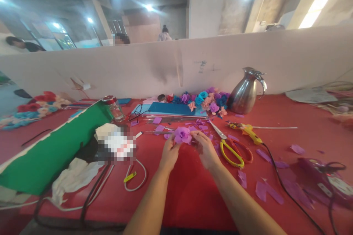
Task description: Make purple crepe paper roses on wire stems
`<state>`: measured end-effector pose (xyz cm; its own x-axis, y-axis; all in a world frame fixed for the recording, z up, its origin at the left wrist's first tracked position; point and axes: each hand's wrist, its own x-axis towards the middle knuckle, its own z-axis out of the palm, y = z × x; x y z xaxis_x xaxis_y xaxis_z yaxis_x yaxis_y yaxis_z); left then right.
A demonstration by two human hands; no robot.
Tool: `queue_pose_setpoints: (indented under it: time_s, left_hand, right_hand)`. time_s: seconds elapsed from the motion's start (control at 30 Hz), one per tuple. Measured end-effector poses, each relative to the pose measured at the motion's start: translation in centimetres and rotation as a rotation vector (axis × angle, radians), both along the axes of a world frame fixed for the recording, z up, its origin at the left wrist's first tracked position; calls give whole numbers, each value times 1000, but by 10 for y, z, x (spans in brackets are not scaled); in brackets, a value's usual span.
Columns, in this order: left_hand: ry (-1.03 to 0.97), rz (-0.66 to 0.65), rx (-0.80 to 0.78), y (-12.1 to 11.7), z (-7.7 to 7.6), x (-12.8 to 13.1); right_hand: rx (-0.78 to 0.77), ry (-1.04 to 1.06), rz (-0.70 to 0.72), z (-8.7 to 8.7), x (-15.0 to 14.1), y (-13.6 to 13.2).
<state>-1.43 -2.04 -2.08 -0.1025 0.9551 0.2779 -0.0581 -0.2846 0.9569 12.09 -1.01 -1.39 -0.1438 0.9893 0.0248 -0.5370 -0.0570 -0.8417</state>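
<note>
A purple paper flower (182, 135) with ruffled petals is held up over the red table, in the middle of the view. My left hand (170, 151) grips it from below on its left side, fingers closed at its base. On the other side, my right hand (204, 147) pinches the edge of the petals between thumb and fingertips. Cut purple paper petals (202, 126) lie scattered just behind the flower. Right of my right hand rest scissors (232, 153) with one yellow and one red handle. Beyond them lies a yellow glue gun (252, 134) with a black cord.
Finished flowers (211, 101) in several colours lie along the wall, near a metal jug (244, 93). On the left are a green box (59, 147), a glass jar (116, 109) and a white cable (145, 176). A purple device (325, 180) sits far right. People are beyond the partition (124, 66).
</note>
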Motion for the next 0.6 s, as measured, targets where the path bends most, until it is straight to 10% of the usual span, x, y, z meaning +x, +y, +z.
queue_pose_setpoints:
  time_s: [0.6]
  left_hand:
    - [-184,-179,-28,-1,0,2]
  right_hand:
    - [1,66,21,0,2,-1]
